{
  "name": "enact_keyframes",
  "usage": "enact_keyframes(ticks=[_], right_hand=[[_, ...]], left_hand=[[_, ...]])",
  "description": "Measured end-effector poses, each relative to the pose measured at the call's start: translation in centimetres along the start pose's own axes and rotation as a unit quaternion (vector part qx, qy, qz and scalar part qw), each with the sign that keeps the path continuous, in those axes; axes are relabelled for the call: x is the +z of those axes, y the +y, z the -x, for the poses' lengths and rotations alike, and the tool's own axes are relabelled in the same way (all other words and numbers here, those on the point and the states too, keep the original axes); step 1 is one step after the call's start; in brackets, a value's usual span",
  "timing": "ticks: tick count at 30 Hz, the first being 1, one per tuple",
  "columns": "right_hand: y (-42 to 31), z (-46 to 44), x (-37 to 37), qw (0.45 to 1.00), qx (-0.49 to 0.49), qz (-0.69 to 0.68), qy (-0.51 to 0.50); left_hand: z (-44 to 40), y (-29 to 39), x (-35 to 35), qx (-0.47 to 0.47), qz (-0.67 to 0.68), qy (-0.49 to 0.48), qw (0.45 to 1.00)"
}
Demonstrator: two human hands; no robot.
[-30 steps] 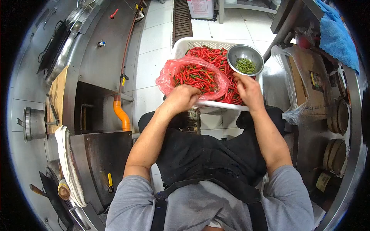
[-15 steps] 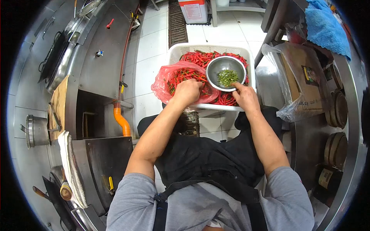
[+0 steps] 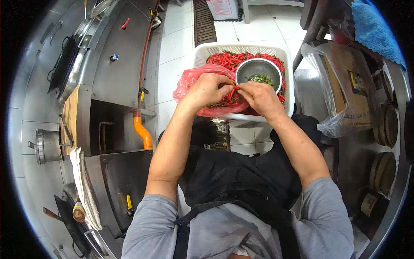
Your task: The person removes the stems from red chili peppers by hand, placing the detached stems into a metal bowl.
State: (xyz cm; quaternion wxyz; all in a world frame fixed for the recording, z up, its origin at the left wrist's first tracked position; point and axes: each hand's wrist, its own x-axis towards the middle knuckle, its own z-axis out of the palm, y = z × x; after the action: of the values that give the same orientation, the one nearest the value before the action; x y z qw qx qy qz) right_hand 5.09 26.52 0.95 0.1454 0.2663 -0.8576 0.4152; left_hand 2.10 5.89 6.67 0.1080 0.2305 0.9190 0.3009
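My left hand (image 3: 209,90) is closed in a pinch on a red chili (image 3: 236,87), over the pink plastic bag (image 3: 185,82) of chilies. The fingertips of my right hand (image 3: 261,98) meet it at the chili's other end, pinched together near the rim of the metal bowl (image 3: 276,71). Small green stems (image 3: 261,78) lie in that bowl. Bag and bowl both rest on loose red chilies (image 3: 227,59) in a white plastic basket (image 3: 290,86).
Steel counters (image 3: 118,77) with valves and an orange pipe (image 3: 141,129) stand at left. At right are a cardboard box in clear plastic (image 3: 351,86) and a blue cloth (image 3: 377,30). A floor drain (image 3: 204,26) runs beyond the basket.
Half a second ago my hands were apart, the right one at the bowl's rim and the left in the bag. They have since come together at one chili between bag and bowl.
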Motion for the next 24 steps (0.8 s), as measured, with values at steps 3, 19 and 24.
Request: enact_keyframes(ticks=[3,19,24], right_hand=[[0.4,0.1,0.5,0.999,0.032,-0.034,-0.011],[0.8,2.1,0.5,0.998,-0.035,-0.051,-0.031],[2.4,1.4,-1.6,0.993,0.072,0.035,0.088]], left_hand=[[0.0,0.4,0.2,-0.061,0.012,0.037,0.997],[-1.1,-1.6,5.4,-0.227,0.478,0.067,0.846],[-0.5,-2.9,4.5,-0.24,0.446,0.133,0.852]])
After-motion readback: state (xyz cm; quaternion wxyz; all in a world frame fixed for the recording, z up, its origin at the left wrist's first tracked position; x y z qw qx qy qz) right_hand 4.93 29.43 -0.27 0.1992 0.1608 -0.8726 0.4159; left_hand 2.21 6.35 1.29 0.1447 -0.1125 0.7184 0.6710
